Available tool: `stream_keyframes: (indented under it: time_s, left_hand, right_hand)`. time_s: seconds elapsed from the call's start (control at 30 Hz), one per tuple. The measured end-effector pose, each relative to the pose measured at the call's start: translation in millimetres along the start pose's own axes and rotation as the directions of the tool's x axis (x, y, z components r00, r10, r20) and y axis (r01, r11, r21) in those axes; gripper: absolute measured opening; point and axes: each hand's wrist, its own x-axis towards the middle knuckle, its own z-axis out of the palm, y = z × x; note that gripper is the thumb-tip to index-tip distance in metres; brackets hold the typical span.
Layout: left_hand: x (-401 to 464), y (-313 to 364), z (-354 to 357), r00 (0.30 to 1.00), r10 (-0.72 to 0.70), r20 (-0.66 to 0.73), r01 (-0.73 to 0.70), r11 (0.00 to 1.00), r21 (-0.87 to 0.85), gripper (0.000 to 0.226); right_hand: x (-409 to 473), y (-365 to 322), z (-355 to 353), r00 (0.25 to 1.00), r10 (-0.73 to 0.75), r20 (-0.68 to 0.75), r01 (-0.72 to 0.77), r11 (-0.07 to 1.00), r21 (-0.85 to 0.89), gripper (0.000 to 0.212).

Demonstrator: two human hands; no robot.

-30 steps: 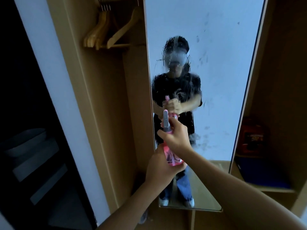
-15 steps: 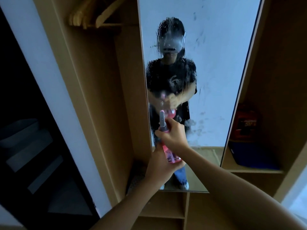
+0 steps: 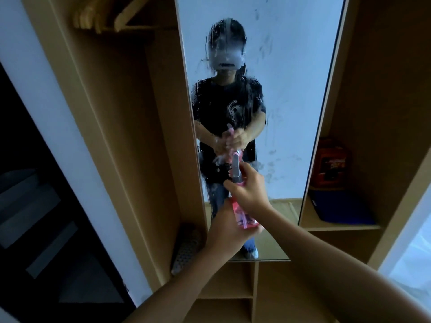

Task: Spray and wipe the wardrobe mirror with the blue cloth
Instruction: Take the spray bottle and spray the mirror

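Observation:
The tall wardrobe mirror (image 3: 291, 66) fills the upper middle, wet with spray droplets and streaks down its left-centre. A pink spray bottle (image 3: 242, 216) with a grey nozzle (image 3: 235, 170) points at the glass. My left hand (image 3: 224, 234) cups the bottle's base from below. My right hand (image 3: 249, 192) wraps its neck just under the nozzle. A blue folded thing (image 3: 342, 209) lies on the shelf right of the mirror; whether it is the cloth I cannot tell.
An open wooden compartment left of the mirror holds wooden hangers (image 3: 112, 17) on a rail and a dotted slipper (image 3: 186, 250) on its floor. A red box (image 3: 331, 164) stands on the right shelf. Low cubbies (image 3: 233, 285) sit under the mirror. A dark wardrobe section (image 3: 42, 217) is far left.
The view has tilted down, so the mirror's lower edge and the cubbies beneath have risen into frame. Both hands keep holding the bottle, lower against the mirror than before.

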Motion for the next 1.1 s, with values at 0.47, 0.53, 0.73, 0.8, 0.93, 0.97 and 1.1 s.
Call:
stream_keyframes:
  time_s: [0.47,0.53,0.73,0.8,0.93,0.97,1.1]
  left_hand:
    - [5.7,17.1,30.1,0.997,0.024,0.074,-0.023,1.0,-0.012,0.07]
    - [6.1,19.8,33.2,0.996,0.038,0.075,-0.038,0.999,-0.001,0.073]
    - [11.7,32.3,40.0,0.995,0.046,0.09,-0.046,0.999,-0.009,0.06]
    - [13.6,35.0,43.1,0.994,0.052,0.091,-0.051,0.999,-0.013,0.059]
    - [17.5,38.2,51.8,0.994,0.045,0.099,-0.043,0.999,-0.027,0.06]
    - [19.0,38.7,54.4,0.994,0.043,0.101,-0.04,0.999,-0.03,0.06]
    - [22.8,40.9,64.2,0.993,0.034,0.111,-0.032,0.999,-0.019,0.061]
  right_hand:
    - [-2.3,12.0,-36.5,0.998,0.024,-0.057,-0.026,0.999,-0.039,0.021]
    - [-0.7,15.4,-41.0,0.999,0.021,-0.044,-0.024,0.998,-0.062,0.023]
    - [6.3,24.2,-54.1,0.998,0.028,-0.062,-0.034,0.995,-0.092,0.024]
    - [8.4,25.2,-58.7,0.997,0.034,-0.068,-0.04,0.995,-0.087,0.025]
    - [9.8,25.9,-67.2,0.996,0.045,-0.081,-0.05,0.997,-0.061,0.021]
    - [9.8,26.0,-69.5,0.995,0.05,-0.083,-0.054,0.997,-0.047,0.02]
    - [9.2,27.4,-77.9,0.994,0.06,-0.093,-0.063,0.998,-0.029,0.021]
